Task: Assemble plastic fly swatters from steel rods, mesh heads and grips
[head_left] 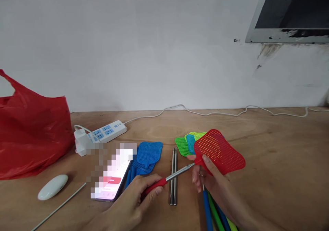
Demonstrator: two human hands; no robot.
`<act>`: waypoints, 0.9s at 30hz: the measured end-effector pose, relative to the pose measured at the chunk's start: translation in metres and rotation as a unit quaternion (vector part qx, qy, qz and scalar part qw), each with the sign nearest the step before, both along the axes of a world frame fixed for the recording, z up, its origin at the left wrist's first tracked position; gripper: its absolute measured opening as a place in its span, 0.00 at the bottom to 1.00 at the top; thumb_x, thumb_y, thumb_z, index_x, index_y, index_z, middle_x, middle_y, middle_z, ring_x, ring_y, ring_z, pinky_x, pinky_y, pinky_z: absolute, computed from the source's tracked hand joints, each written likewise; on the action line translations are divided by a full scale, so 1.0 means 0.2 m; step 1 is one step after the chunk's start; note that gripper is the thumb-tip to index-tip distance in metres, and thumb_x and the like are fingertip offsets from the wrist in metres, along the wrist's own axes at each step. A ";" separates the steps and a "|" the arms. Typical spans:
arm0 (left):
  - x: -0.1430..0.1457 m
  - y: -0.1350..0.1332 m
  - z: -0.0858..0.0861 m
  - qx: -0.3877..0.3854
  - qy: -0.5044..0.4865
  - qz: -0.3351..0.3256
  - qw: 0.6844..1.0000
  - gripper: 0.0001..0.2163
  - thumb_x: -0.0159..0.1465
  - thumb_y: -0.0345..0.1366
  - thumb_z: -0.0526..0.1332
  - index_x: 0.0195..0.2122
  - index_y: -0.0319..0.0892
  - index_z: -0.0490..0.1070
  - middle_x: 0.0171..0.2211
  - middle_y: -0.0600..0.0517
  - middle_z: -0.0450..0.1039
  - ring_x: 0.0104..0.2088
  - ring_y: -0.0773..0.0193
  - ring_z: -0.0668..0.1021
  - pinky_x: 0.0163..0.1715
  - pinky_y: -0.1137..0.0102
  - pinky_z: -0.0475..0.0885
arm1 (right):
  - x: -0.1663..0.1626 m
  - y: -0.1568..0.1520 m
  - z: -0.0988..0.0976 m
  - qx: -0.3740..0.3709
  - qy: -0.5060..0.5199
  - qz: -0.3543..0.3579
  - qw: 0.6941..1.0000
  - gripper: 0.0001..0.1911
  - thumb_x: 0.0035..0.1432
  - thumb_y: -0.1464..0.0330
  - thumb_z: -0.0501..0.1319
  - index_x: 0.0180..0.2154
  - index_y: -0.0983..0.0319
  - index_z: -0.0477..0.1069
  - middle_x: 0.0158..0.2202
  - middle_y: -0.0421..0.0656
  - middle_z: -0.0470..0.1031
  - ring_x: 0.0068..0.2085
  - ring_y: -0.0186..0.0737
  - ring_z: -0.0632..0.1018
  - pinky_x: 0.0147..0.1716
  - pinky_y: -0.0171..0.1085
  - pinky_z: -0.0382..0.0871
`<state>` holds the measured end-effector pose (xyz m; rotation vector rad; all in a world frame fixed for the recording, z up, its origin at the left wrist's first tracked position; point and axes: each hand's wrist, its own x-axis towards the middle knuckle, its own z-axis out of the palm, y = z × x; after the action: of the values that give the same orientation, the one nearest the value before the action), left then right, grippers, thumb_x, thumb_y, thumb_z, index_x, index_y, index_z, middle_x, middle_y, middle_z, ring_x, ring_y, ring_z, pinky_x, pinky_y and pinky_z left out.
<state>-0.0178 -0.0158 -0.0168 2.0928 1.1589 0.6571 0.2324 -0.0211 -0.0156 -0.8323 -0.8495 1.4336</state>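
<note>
A red fly swatter (218, 152) with a silver telescopic rod is held between my two hands above the table. My left hand (138, 198) is wrapped round its red handle. My right hand (210, 172) pinches the neck where the perforated red head meets the rod. Beneath and behind the red head lie green, teal and yellow-green swatter heads (183, 146); blue and green handles (214, 210) run below my right forearm. Two silver metal rods (173, 179) lie side by side between my hands. Left of them rest blue swatter heads (149, 154), their handles partly hidden by the phone and my left hand.
A lit phone (115, 176), partly pixelated, stands tilted near my left hand. Farther left are a white oval object (52, 187), a white power strip (110, 131) with a plug, and a red plastic bag (33, 135). A white cord (213, 113) runs along the wall.
</note>
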 end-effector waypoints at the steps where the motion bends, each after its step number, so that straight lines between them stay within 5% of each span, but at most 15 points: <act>1: 0.00 -0.01 -0.01 -0.003 -0.004 0.003 1.000 0.14 0.71 0.49 0.56 0.47 0.52 0.78 0.35 0.53 0.77 0.33 0.58 0.75 0.35 0.70 0.69 | -0.01 -0.01 0.00 0.002 0.000 0.016 1.000 0.24 0.53 0.48 0.69 0.38 0.62 0.81 0.23 0.42 0.74 0.24 0.36 0.72 0.21 0.33 0.68; 13: 0.04 -0.04 0.01 -0.032 -0.011 -0.016 0.999 0.13 0.71 0.48 0.55 0.46 0.54 0.77 0.43 0.56 0.80 0.40 0.59 0.78 0.40 0.72 0.70 | 0.02 -0.04 -0.01 0.029 -0.060 0.032 0.997 0.19 0.58 0.53 0.69 0.43 0.60 0.81 0.30 0.44 0.78 0.30 0.37 0.76 0.27 0.34 0.71; 18: 0.03 -0.04 -0.02 0.015 -0.023 -0.005 1.000 0.13 0.73 0.46 0.53 0.56 0.56 0.69 0.50 0.56 0.77 0.50 0.58 0.77 0.48 0.70 0.71 | 0.05 0.00 -0.02 0.013 -0.063 -0.045 0.997 0.19 0.51 0.52 0.73 0.36 0.61 0.81 0.28 0.41 0.75 0.30 0.35 0.74 0.27 0.31 0.70; 22: 0.03 -0.01 -0.01 0.039 -0.008 -0.005 0.999 0.11 0.75 0.43 0.50 0.53 0.52 0.67 0.42 0.55 0.76 0.41 0.62 0.78 0.39 0.71 0.72 | 0.08 0.06 0.00 -0.004 -0.057 -0.146 0.988 0.24 0.42 0.49 0.75 0.29 0.63 0.79 0.22 0.38 0.69 0.22 0.30 0.68 0.19 0.30 0.63; 27: 0.04 0.02 -0.01 0.101 0.040 -0.006 0.994 0.11 0.73 0.39 0.50 0.36 0.45 0.68 0.30 0.54 0.72 0.28 0.63 0.74 0.26 0.71 0.65 | 0.13 0.09 -0.04 -0.024 -0.137 -0.185 0.973 0.28 0.47 0.43 0.69 0.24 0.62 0.73 0.16 0.34 0.62 0.18 0.29 0.62 0.15 0.30 0.55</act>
<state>-0.0105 -0.0116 -0.0187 2.3131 1.1638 0.7166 0.2593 -0.0038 -0.0229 -1.1780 -0.8153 1.0272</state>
